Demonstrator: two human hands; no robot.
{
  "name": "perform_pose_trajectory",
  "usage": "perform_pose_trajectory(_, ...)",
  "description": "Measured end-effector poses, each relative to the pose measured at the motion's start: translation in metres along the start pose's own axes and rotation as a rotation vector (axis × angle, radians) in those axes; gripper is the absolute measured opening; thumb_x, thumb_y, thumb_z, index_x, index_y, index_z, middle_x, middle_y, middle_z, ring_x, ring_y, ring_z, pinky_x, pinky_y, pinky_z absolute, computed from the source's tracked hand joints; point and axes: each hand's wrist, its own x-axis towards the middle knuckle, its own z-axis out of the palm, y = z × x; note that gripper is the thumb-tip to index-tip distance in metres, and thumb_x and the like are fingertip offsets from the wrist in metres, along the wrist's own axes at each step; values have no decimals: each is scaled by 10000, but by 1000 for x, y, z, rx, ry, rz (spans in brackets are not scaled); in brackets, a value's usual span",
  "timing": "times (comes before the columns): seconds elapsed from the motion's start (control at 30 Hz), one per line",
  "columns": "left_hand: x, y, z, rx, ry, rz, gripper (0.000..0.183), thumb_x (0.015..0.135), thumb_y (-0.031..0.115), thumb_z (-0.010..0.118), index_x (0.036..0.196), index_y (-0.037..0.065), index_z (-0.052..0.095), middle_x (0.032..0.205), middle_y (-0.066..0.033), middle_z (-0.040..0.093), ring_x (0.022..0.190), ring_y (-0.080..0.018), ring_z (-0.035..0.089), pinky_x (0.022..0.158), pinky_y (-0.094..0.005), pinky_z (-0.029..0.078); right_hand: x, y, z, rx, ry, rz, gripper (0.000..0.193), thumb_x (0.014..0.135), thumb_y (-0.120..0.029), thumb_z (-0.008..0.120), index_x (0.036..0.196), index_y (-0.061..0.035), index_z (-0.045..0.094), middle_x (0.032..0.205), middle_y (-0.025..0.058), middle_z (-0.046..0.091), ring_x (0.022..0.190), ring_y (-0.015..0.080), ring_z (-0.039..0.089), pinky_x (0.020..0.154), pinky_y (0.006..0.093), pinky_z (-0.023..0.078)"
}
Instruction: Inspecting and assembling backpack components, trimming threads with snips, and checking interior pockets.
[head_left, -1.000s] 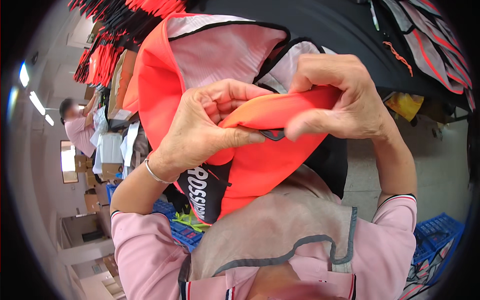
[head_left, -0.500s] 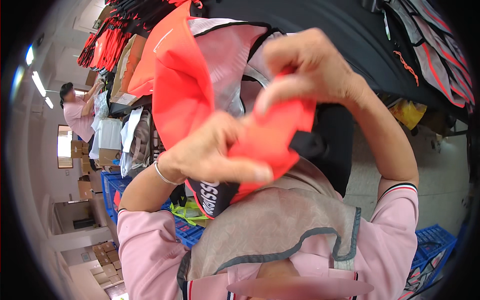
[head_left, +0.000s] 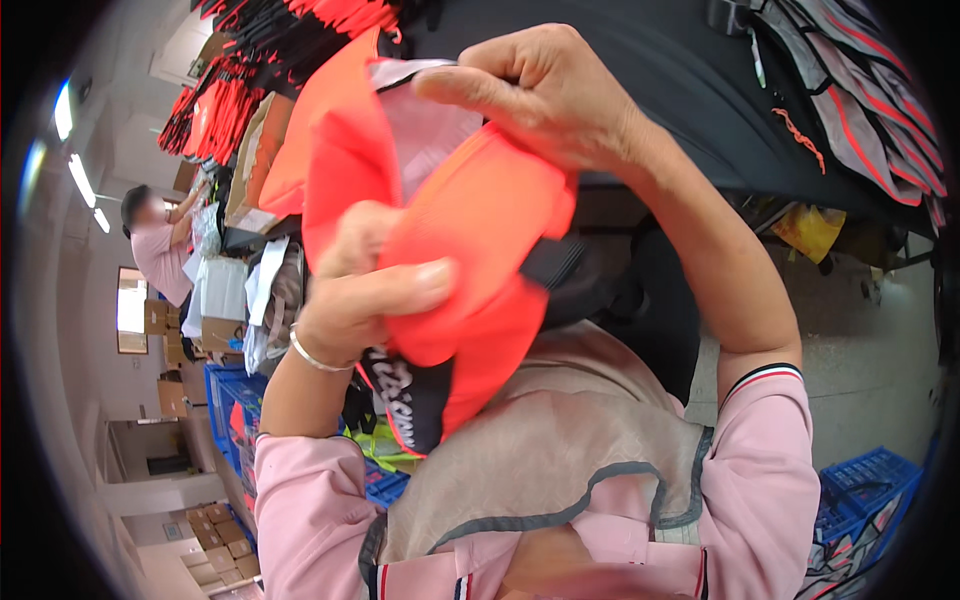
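A bright orange garment [head_left: 470, 230] with a black, white-lettered panel and a pale lining is held up in front of my chest. My left hand [head_left: 365, 290] grips its left side, with the thumb pressed on the orange cloth and the fingers mostly hidden. At the upper edge, my right hand [head_left: 550, 95] is closed on the cloth, thumb and fingers pinched by the pale lining. A small black strap or tab [head_left: 550, 262] sticks out on the garment's right side. The far part of the garment rests on the black-covered table [head_left: 620, 40].
Orange and black pieces [head_left: 215, 110] are piled at the far left beside a cardboard box [head_left: 262, 150]. Grey pieces with orange stripes [head_left: 860, 120] lie at the right. Blue crates [head_left: 865, 490] stand low on both sides. Another person [head_left: 160, 235] works at the left.
My right hand has moved up and left, pulling the orange cloth out flatter. My left hand has shifted left, still holding the garment.
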Motion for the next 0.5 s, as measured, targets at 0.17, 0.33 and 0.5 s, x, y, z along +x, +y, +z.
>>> perform_pose_trajectory(0.17, -2, 21, -66, -19, -344, 304, 180, 642, 143, 655, 711, 31, 532, 655, -47, 565, 541, -137, 487, 481, -319, 351, -7, 65, -40, 517, -278, 205, 263, 870, -248, 724, 1012, -38, 657, 908, -11, 627, 920, 93, 552, 839, 246, 443)
perform_pose_trajectory(0.33, -111, 84, -169, 523, -7, 412, 236, 722, 213, 649, 839, 29, 561, 786, -72, 595, 668, -149, 529, 591, -313, 395, 42, 38, -29, 277, -208, -60, 498, 811, -238, 782, 1236, -53, 600, 1201, 40, 582, 1001, 158, 578, 880, 295, 482)
perform_pose_trajectory(0.5, -160, 192, -302, 1027, 424, 540, 310, 802, 283, 644, 966, 26, 589, 917, -96, 625, 794, -161, 571, 700, -306, 440, 79, 23, -13, 319, 6, -19, 242, 920, -228, 667, 1047, -23, 680, 762, -18, 536, 711, 62, 473, 639, 228, 423)
